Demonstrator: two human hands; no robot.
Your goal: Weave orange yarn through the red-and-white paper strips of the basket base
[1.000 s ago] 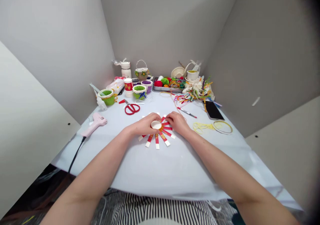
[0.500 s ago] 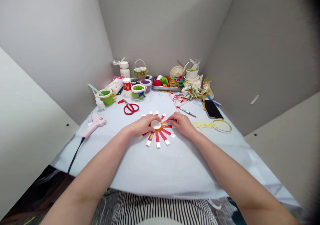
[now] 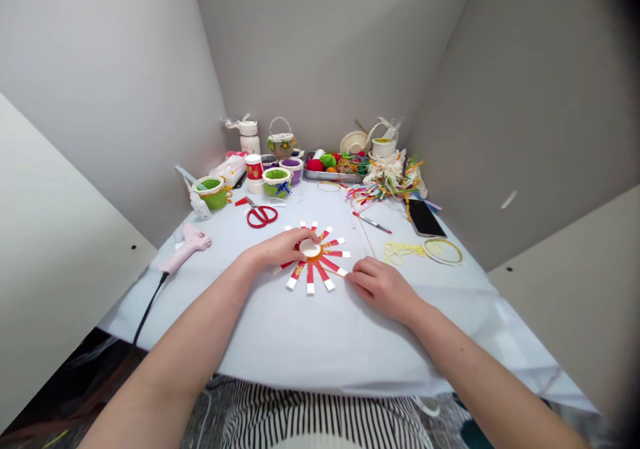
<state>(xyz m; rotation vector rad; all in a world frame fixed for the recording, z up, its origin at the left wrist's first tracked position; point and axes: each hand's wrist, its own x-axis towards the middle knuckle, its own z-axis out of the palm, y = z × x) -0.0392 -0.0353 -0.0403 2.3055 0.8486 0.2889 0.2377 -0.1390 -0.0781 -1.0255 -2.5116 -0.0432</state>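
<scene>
Between the thumb and forefinger of the left hand (image 3: 286, 246), which curve around it, sits the round white middle of a cut paper cup (image 3: 312, 248), resting on the white surface (image 3: 310, 342), with its red, white-tipped strips splayed out like rays. An orange cord (image 3: 314, 258) circles that middle and runs straight out to the right hand (image 3: 384, 288), whose fingers are drawn narrow, pinching it just beside the tip of one strip.

Near the right fingers, on their outer side, lies some loose yellow yarn (image 3: 411, 250), with a hoop (image 3: 444, 263) at its far end. Ahead of these fingers is a pen (image 3: 373, 222); beyond and to the right, a dark-screened phone (image 3: 425, 218).

Ahead of the left fingers are red-handled scissors (image 3: 259, 210); well off to their left, a pink glue gun (image 3: 183, 249).

Farther ahead of the left fingers stands a green bowl (image 3: 277, 186) with a blue bow; past both hands, a metal tray (image 3: 333, 176) of yarn balls. Farthest are a white bottle (image 3: 250, 144) and a handled basket (image 3: 281, 146).
</scene>
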